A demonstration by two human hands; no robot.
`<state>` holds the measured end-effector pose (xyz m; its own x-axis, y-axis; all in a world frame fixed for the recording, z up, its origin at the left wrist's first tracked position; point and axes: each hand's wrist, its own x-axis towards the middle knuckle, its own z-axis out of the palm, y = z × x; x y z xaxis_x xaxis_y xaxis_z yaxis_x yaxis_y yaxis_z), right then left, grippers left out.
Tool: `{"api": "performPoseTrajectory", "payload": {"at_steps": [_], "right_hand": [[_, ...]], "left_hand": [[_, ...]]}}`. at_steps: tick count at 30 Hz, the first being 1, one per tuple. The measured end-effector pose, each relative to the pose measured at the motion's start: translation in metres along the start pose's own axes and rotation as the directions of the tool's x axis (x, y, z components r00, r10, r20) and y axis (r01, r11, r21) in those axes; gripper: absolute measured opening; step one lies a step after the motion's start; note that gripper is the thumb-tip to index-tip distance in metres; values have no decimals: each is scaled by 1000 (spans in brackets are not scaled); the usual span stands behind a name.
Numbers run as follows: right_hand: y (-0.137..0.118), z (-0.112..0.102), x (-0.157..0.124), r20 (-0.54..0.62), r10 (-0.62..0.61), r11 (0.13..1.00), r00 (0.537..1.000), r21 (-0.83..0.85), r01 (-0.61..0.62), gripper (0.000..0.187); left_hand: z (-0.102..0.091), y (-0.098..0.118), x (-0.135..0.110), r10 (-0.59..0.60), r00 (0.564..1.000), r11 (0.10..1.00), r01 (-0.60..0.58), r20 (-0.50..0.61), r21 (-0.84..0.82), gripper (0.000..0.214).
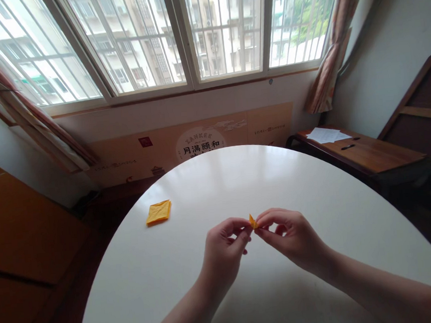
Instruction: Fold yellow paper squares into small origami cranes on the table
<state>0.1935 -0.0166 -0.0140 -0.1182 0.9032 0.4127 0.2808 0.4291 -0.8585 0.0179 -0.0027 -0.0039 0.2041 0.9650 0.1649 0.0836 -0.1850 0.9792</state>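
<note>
Between my two hands is a small piece of folded yellow paper (253, 222), its pointed tip sticking up above my fingertips. My left hand (228, 243) pinches its left side with thumb and forefinger. From the other side, my right hand (291, 232) grips it in the same kind of pinch. Fingertips cover part of the paper, so its full shape is hidden. Both hands are over the white round table (247, 179). Farther left on the tabletop lies a flat, square yellow packet (158, 213), slightly crinkled, apart from either hand.
Beyond the table stands a long printed cardboard panel (124, 152) below the barred window (222, 30). At right, a wooden bench (384, 154) carries white papers (326, 134) and a small dark object (348, 147). A wooden cabinet (21, 228) stands at left.
</note>
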Motion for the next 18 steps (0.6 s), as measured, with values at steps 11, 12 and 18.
{"api": "performPoseTrajectory", "payload": {"at_steps": [11, 12, 18], "right_hand": [[2, 3, -2, -25, 50, 996, 998, 69, -48, 10], [3, 4, -3, -27, 55, 995, 998, 85, -52, 10], [0, 5, -4, -44, 78, 987, 996, 146, -71, 11]], "left_hand": [[2, -2, -1, 50, 999, 998, -50, -8, 36, 7], [1, -2, -2, 56, 998, 997, -55, -9, 45, 7], [1, -1, -1, 57, 998, 996, -56, -11, 64, 7]]}}
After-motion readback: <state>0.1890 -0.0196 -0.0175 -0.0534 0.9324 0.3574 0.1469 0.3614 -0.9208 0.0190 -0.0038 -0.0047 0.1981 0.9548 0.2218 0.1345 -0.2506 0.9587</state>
